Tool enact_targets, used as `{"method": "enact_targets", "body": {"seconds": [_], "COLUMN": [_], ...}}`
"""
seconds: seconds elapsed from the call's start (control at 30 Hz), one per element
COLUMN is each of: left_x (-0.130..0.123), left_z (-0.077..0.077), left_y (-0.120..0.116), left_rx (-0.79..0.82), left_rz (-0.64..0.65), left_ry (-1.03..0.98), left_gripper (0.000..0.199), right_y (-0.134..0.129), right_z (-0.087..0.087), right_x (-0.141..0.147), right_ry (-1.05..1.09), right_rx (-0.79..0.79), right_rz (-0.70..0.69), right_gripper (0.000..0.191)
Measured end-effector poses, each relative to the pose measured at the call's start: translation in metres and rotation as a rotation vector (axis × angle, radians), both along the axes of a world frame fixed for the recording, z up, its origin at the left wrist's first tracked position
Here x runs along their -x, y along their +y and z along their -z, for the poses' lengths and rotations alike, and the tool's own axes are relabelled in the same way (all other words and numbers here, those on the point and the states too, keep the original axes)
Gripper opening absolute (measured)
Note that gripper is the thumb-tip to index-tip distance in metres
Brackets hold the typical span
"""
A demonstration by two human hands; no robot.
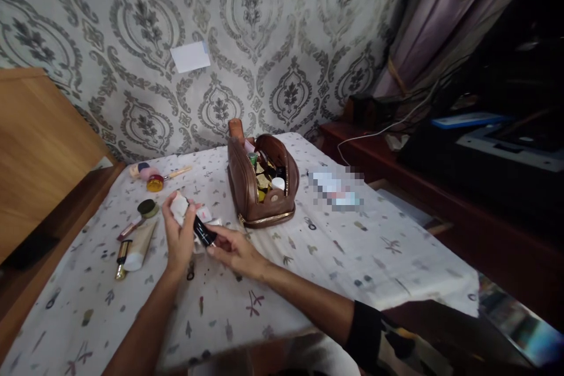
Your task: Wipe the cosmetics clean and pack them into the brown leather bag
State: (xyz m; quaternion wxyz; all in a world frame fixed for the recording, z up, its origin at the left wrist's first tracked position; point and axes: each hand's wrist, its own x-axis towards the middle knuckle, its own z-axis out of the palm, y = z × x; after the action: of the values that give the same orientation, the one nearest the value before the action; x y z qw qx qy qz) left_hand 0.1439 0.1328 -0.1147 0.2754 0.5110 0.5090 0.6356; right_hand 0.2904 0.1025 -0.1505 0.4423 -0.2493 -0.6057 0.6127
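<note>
My left hand (180,241) is closed around a white crumpled wipe (180,208), its thumb near the upper end of a black tube (204,231). The fingers of my right hand (238,251) pinch the tube's lower end. Right of my hands, a brown cosmetic bag (263,182) stands unzipped with small cosmetics inside. A beige tube (141,247), a gold-and-black bottle (122,258), a lip gloss (129,228) and a green-lidded jar (148,208) lie left of my left hand. Small white items behind the black tube are partly hidden.
On the patterned cloth (282,294) at the back left are an amber jar (154,183), sponges (147,172) and a brush (178,172). A blurred packet (335,188) lies right of the bag. A wooden panel borders the left; a dark red shelf with a cable stands right.
</note>
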Motion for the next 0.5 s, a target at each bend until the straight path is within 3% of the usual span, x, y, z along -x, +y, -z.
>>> {"method": "enact_targets", "body": {"seconds": [0.1, 0.23, 0.4, 0.5], "left_x": [0.011, 0.017, 0.017, 0.015], "left_z": [-0.005, -0.013, -0.022, -0.025], "left_y": [0.007, 0.011, 0.004, -0.001], "left_rx": [0.079, 0.171, 0.206, 0.214], "left_rz": [-0.076, -0.164, 0.099, 0.234], "left_ry": [-0.121, -0.331, -0.457, -0.528], "left_gripper": [0.039, 0.044, 0.049, 0.051], "right_y": [-0.002, -0.001, 0.0, -0.001], "right_z": [0.0, 0.002, 0.0, -0.004], "right_x": [-0.001, -0.003, -0.006, -0.006], "right_ry": [-0.038, -0.084, -0.047, 0.002], "right_rx": [-0.021, -0.072, 0.067, 0.23], "right_rz": [-0.054, -0.058, -0.176, -0.321], "right_gripper": [0.069, 0.067, 0.07, 0.059]}}
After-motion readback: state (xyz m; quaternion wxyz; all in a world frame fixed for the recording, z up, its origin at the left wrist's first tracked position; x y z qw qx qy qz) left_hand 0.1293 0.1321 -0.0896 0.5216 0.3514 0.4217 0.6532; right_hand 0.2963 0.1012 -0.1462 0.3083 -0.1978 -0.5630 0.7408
